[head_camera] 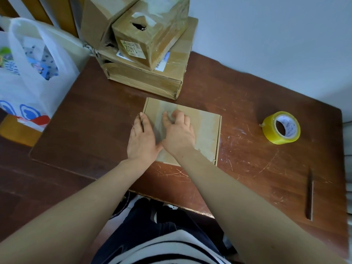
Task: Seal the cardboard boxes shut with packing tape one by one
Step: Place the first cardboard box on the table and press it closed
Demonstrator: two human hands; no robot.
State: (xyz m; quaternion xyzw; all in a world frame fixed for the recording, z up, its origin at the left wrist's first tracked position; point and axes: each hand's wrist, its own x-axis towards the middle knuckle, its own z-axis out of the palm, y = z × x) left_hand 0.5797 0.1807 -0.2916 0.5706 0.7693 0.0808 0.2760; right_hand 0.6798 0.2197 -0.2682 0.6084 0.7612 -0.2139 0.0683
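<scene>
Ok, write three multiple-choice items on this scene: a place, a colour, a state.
1. The tape roll lies: A) on a shelf B) on the table, right of the flat box C) in a hand.
2. The tape roll is: A) yellow B) red C) black.
3. The flat box is: A) open, flaps up B) closed, untouched C) closed, left hand and right hand on it.
Key: B, it sits alone on the wood; A, its band is yellow; C, both hands rest on its lid.

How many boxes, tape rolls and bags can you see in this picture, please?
Boxes: 4
Tape rolls: 1
Bags: 1
Total: 6
</scene>
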